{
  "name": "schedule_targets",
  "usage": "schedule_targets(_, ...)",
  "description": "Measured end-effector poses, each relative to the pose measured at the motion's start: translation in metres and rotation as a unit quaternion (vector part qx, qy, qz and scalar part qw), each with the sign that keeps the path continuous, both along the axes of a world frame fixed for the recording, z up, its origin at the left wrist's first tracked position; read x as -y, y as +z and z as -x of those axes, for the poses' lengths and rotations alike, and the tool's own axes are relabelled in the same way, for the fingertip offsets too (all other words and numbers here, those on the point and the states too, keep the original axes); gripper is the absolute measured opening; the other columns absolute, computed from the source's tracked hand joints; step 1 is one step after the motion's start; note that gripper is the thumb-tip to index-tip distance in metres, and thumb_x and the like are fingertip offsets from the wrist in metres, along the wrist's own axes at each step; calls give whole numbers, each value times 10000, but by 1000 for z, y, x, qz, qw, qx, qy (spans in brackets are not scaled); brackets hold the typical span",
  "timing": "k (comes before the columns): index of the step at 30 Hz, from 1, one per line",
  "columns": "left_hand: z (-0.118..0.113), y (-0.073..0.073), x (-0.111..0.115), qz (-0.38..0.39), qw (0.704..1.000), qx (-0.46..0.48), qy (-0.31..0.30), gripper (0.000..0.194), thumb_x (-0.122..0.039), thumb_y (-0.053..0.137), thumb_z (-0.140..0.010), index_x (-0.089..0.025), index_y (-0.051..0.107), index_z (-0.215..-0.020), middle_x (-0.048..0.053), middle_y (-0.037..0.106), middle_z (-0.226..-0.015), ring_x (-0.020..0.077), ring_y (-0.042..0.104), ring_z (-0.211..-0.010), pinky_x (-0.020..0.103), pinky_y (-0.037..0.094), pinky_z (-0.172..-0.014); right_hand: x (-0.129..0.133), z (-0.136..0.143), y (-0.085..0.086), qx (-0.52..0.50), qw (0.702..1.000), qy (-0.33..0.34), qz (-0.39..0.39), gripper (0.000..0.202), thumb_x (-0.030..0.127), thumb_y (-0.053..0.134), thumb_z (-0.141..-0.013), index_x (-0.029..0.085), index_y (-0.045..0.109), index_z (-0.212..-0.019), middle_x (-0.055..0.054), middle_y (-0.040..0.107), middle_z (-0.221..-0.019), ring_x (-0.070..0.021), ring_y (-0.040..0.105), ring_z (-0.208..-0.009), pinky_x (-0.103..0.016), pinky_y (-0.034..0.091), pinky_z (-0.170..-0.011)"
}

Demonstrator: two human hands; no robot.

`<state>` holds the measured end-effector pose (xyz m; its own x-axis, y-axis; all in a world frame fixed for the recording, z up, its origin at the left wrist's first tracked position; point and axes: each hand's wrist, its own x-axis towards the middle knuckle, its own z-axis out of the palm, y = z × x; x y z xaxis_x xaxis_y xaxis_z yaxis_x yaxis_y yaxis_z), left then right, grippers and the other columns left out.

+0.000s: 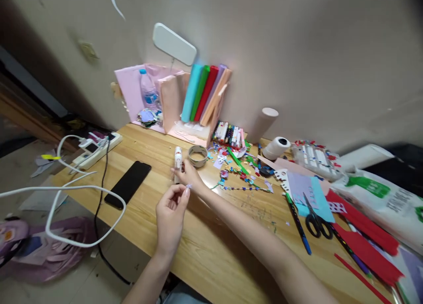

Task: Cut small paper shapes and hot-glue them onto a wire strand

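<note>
My left hand (172,207) is raised over the front of the wooden table, thumb and index finger pinched on a tiny pale purple paper piece (189,186). Just beyond it, my right hand (187,174) reaches across, its fingers wrapped round a small white tool (178,157) that stands upright. What kind of tool it is, I cannot make out. A roll of tape (198,156) lies right beside the tool. A garland of small coloured pieces (244,187) is spread to the right of my right hand.
A black phone (128,184) and a power strip (97,150) with cables are at the left. Black scissors (316,222), pens, red paper (368,251) and a white plastic bag (380,202) lie at the right. Rolled coloured paper (205,92) stands at the back.
</note>
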<state>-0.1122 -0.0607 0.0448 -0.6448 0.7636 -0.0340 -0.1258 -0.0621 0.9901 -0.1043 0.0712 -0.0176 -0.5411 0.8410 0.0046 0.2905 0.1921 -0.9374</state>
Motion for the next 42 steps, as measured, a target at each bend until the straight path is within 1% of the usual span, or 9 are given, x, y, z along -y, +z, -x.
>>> schedule_targets(4,15,-2,0,9,999,42,11,179,-321,668,-730,-165,642,-815,8,623,-792,114,548,-767,197,420,-719,-19,32,-14,22,999,-24,-4,252,298,613,-788,162,489,-961,-86,635,-924,-210,613,-845,-314,462,-740)
schedule_targets(9,24,-1,1,37,989,132,-52,208,-328,691,-703,-149,652,-802,-6,587,-741,75,469,-649,170,355,-610,-22,26,-21,28,1000,7,-10,255,273,602,-802,153,510,-1008,-70,655,-888,-191,629,-805,-305,484,-724)
schedule_targets(14,22,3,1,60,953,237,-176,207,-322,723,-671,-149,665,-769,-21,532,-692,52,394,-590,163,306,-571,-3,-37,9,26,998,36,-43,275,160,574,-811,179,532,-1082,-63,644,-975,-166,620,-823,-302,482,-761)
schedule_targets(16,20,5,0,74,941,258,-205,213,-317,740,-647,-151,673,-763,-8,552,-729,59,416,-620,169,317,-594,8,-73,31,-8,994,49,-99,143,206,521,-865,190,577,-995,-56,645,-955,-168,611,-860,-291,487,-741)
schedule_targets(19,12,10,-6,92,923,272,-257,205,-303,745,-634,-147,676,-749,3,557,-739,71,436,-653,175,327,-616,22,-125,61,-30,987,-8,-158,90,256,545,-871,186,592,-901,-46,632,-870,-162,600,-811,-275,491,-698)
schedule_targets(23,-7,14,-19,103,893,279,-338,176,-273,736,-637,-143,675,-738,5,547,-728,79,446,-676,186,335,-644,34,-173,85,-28,964,11,-265,13,191,591,-845,190,604,-847,-35,624,-796,-154,585,-740,-287,476,-676)
schedule_targets(26,-25,17,-28,115,869,276,-395,165,-273,734,-631,-146,674,-716,-5,530,-700,75,424,-645,192,324,-632,39,-197,93,-49,940,36,-337,97,132,625,-813,196,611,-885,-36,638,-795,-154,593,-752,-292,479,-690)
schedule_targets(33,-60,21,-41,139,808,290,-493,128,-260,717,-648,-155,674,-707,3,526,-692,91,419,-644,201,304,-605,45,-240,105,-71,903,55,-420,174,73,631,-789,182,623,-925,-41,634,-764,-145,594,-714,-276,493,-657)
schedule_targets(42,-85,25,-49,163,816,268,-486,144,-273,720,-645,-152,679,-713,-1,534,-681,81,424,-639,192,307,-603,55,-273,109,-7,882,36,-469,205,88,602,-812,204,608,-981,-34,645,-779,-146,589,-717,-277,501,-649)
